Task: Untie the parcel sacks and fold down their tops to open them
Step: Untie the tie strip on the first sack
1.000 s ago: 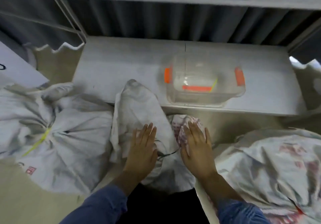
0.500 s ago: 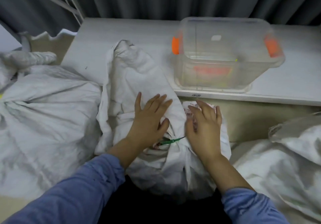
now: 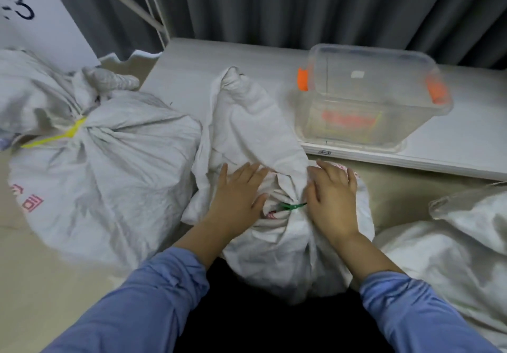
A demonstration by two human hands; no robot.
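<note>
Grey curtain (image 3: 274, 4) hangs behind the white shelf (image 3: 219, 59). My left hand (image 3: 236, 193) and right hand (image 3: 333, 202) lie flat, fingers loosely spread, gripping nothing, either side of the thin green tie (image 3: 292, 206) cinching the crumpled white woven sack (image 3: 274, 243) before me. Tugging blindly could tighten it, I judge.

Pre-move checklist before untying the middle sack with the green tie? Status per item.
1. Green tie in view, round the neck of the middle sack: ok.
2. Tie undone: not ok, it cinches the neck.
3. A hand gripping the tie: not ok; left hand and right hand lie flat on the sack, one on either side of it.
4. How the tie releases: cannot tell.
5. Loose top free to fold down: ok, nothing lies on it; it leans on the shelf.
</note>
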